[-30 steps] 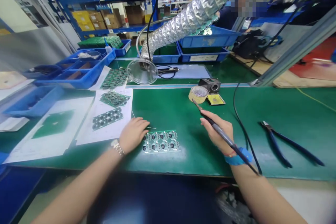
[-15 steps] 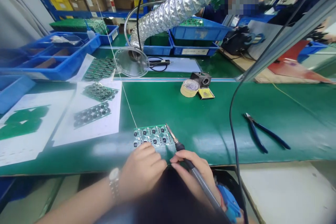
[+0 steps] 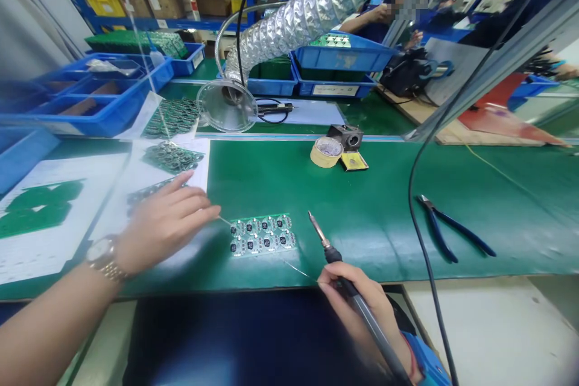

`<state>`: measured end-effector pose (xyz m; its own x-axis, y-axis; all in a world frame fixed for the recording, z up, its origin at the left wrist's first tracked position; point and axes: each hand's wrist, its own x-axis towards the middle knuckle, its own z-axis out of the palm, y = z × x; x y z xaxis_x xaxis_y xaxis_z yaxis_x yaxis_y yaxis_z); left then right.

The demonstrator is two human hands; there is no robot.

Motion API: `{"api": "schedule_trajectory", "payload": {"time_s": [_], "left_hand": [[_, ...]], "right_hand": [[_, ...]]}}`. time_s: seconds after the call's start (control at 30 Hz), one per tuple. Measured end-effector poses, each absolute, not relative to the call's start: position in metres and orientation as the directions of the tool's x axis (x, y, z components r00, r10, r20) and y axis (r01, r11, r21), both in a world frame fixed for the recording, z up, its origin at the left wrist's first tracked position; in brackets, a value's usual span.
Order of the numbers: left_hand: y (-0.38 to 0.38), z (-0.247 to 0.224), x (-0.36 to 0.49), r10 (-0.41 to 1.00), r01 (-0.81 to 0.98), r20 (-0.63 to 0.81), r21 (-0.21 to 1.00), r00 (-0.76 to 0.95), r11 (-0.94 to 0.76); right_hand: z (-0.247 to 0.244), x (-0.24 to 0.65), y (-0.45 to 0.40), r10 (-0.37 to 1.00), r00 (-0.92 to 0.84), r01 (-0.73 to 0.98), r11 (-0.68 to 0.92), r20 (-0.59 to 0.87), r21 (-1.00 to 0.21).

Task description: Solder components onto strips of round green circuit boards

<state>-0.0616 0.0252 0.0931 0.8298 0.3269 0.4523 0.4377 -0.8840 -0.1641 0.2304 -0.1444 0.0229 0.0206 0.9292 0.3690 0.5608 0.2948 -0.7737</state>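
Note:
A green circuit board panel (image 3: 262,235) with several black components lies flat on the green bench mat (image 3: 362,193). My left hand (image 3: 167,223) hovers just left of the panel, pinching a thin solder wire (image 3: 225,221) whose end nearly reaches the panel's left edge. My right hand (image 3: 353,301) grips a dark soldering iron (image 3: 335,259) near the bench's front edge. The iron's bare metal tip (image 3: 316,230) points up and away, to the right of the panel and not touching it. A second thin wire (image 3: 298,271) lies near my right hand.
Blue-handled cutters (image 3: 446,229) lie to the right. A tape roll (image 3: 326,152) and a small iron stand (image 3: 346,136) sit beyond the panel. Papers with circuit boards (image 3: 172,158) lie left. A fume hood (image 3: 226,106), blue bins (image 3: 341,59) and a co-worker (image 3: 371,21) are at the back.
My left hand has moved left and away from the panel, and my right hand has drawn the iron back and to the right. The panel no longer has my hands over it.

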Motion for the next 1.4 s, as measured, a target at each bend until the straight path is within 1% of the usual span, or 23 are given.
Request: {"api": "schedule_trajectory", "payload": {"time_s": [0.13,0.2,0.3,0.33,0.4,0.43,0.5,0.53,0.6,0.67,0.73,0.8,0.93,1.03,1.1,1.23,1.33,1.4], "left_hand": [[0.011,0.063,-0.085,0.423,0.465,0.357,-0.037,0.833,-0.885],[-0.003,0.048,-0.086,0.45,0.476,0.335,0.004,0.828,-0.88],[-0.029,0.034,-0.067,0.483,0.491,0.378,0.082,0.79,-0.867],[-0.039,0.032,-0.056,0.497,0.487,0.414,0.137,0.763,-0.863],[-0.055,0.029,-0.031,0.517,0.433,0.469,0.284,0.716,-0.856],[-0.062,0.029,-0.02,0.539,0.399,0.467,0.369,0.701,-0.84],[-0.068,0.031,-0.003,0.586,0.349,0.418,0.517,0.694,-0.782],[-0.069,0.033,0.0,0.607,0.338,0.384,0.57,0.696,-0.749],[-0.065,0.036,-0.003,0.639,0.348,0.334,0.622,0.692,-0.702],[-0.058,0.036,-0.015,0.686,0.406,0.315,0.618,0.657,-0.673],[-0.052,0.033,-0.03,0.735,0.493,0.321,0.577,0.597,-0.652],[-0.05,0.026,-0.041,0.755,0.556,0.332,0.523,0.566,-0.646],[-0.053,0.014,-0.041,0.726,0.563,0.338,0.468,0.598,-0.681],[-0.054,0.014,-0.033,0.699,0.542,0.367,0.449,0.613,-0.711],[-0.05,0.018,-0.028,0.696,0.535,0.386,0.45,0.605,-0.715],[-0.034,0.033,-0.017,0.718,0.518,0.379,0.507,0.584,-0.689],[-0.017,0.045,0.001,0.698,0.474,0.334,0.546,0.633,-0.691],[-0.004,0.049,0.016,0.671,0.448,0.309,0.55,0.675,-0.704]], "right_hand": [[0.019,0.234,-0.149,0.946,-0.013,0.551,0.278,0.325,-0.787],[0.017,0.234,-0.149,0.953,-0.033,0.545,0.27,0.302,-0.794],[0.016,0.229,-0.144,0.955,-0.053,0.523,0.276,0.292,-0.806],[0.016,0.226,-0.142,0.955,-0.065,0.511,0.28,0.288,-0.813],[0.018,0.217,-0.139,0.953,-0.098,0.479,0.297,0.286,-0.826],[0.019,0.213,-0.137,0.95,-0.118,0.462,0.31,0.289,-0.831],[0.02,0.207,-0.136,0.941,-0.153,0.435,0.339,0.302,-0.834],[0.02,0.207,-0.136,0.938,-0.16,0.431,0.346,0.307,-0.833],[0.018,0.211,-0.137,0.942,-0.141,0.453,0.334,0.303,-0.827],[0.015,0.221,-0.139,0.948,-0.077,0.499,0.304,0.308,-0.811],[0.012,0.232,-0.14,0.942,-0.002,0.548,0.282,0.336,-0.787],[0.009,0.238,-0.139,0.929,0.027,0.595,0.282,0.369,-0.753],[0.01,0.235,-0.127,0.919,-0.082,0.666,0.339,0.386,-0.664],[0.013,0.23,-0.116,0.912,-0.14,0.661,0.376,0.385,-0.65],[0.014,0.234,-0.113,0.906,-0.113,0.639,0.381,0.408,-0.669],[0.018,0.253,-0.118,0.886,0.031,0.589,0.358,0.463,-0.725],[0.023,0.265,-0.123,0.867,0.039,0.57,0.389,0.497,-0.724],[0.024,0.268,-0.124,0.858,0.03,0.562,0.41,0.513,-0.718]]}}
